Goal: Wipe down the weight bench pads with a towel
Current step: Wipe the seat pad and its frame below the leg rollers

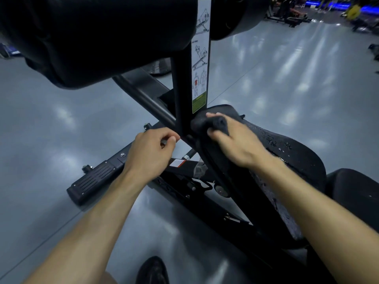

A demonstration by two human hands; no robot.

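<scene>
At about three o'clock from the upright post, on the narrow far end of the seat pad [276, 152], sits the dark towel [209, 123], bunched up and pressed down hard against the vinyl. The right hand [233, 144] has it: fingers curled over the wad, thumb tucked at its near side, a firm grip with cloth poking out between the knuckles. Beads of moisture glisten across the pad behind that hand, running back toward five o'clock, and that's the story here: the pad's long axis stretches from the towel back along the right forearm, so the unwiped, wet stretch lies on the near side of the grip. My read is a pull straight back along that line is what's called for, and the right hand is plainly the one placed for it.

The left hand [151, 148] is off at nine o'clock from the towel, fingers curled loosely near the foot of the black post [181, 95], pinching at something I can't make out, if anything. An instruction sticker [200, 58] runs down the post. Up at twelve o'clock a big roller pad [92, 33] looms, dark. Below, the bench frame [98, 177] crosses a glossy grey floor [266, 78].
</scene>
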